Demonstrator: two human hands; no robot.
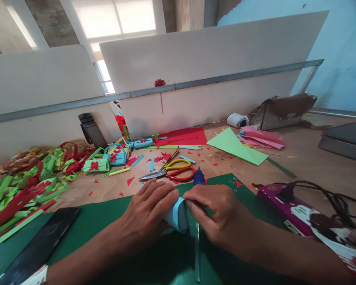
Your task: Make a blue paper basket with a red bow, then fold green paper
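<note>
Pinching a curved, smooth light-blue paper piece (178, 215), left hand's (154, 208) grip clamped on it, right fingertips (187, 199) together.

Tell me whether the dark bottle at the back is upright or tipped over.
Upright: the bottle has its cap at the top and its body below, beside the white board.

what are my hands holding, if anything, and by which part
A folded blue paper piece: the left hand holds its left side; the right hand touches its upper right edge.
</note>
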